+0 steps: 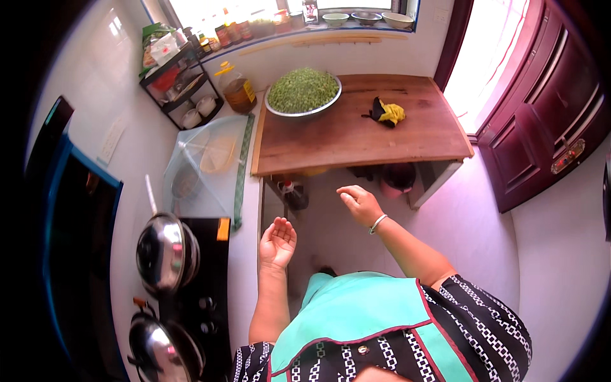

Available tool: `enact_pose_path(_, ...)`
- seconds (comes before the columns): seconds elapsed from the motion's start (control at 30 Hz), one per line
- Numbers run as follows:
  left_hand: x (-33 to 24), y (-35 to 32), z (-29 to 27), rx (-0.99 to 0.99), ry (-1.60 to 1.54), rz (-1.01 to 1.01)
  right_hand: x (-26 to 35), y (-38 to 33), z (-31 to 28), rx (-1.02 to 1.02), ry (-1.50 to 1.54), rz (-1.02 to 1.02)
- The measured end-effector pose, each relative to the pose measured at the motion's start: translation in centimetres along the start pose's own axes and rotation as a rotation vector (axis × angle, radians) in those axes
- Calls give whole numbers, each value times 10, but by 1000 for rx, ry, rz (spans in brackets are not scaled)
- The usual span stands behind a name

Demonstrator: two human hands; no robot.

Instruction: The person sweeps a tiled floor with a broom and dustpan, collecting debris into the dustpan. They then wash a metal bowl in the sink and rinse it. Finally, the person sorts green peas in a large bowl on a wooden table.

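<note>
My left hand (277,242) is raised palm up with the fingers slightly curled and nothing in it, just right of the white counter edge. My right hand (359,202) hangs in front of the wooden table (356,137), fingers loosely apart, empty, a bangle on the wrist. On the table's far left stands a large metal bowl (303,92) heaped with chopped green vegetable. A yellow and black cloth (387,113) lies right of the bowl. Both hands are apart from the table and touch nothing.
A mesh food cover (207,165) sits on the white counter at left. Two lidded steel pots (162,251) stand on a black stove. A bottle of oil (238,89) and a black rack (181,86) stand behind. Dark red door (547,108) at right.
</note>
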State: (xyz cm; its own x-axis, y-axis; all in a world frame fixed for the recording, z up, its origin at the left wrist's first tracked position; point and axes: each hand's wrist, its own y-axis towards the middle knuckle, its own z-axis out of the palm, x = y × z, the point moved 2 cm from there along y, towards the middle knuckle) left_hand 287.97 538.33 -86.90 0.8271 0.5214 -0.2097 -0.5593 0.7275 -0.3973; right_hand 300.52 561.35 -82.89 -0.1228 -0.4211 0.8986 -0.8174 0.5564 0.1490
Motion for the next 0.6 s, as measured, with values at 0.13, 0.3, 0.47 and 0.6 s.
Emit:
enact_pose_path(0.13,-47,107,31,56,-4,-1,-39,96,-17,-113,21,-19)
enact_pose_path(0.3,-114,264,58,-1,36,-17,-91,220,-29,-234,170,103)
enact_pose_path(0.47,-159,358,88,-67,106,52,-126,323,-47,-310,288,230)
enact_pose_path(0.6,-183,413,83,-176,96,152,-169,422,-54,-406,322,216)
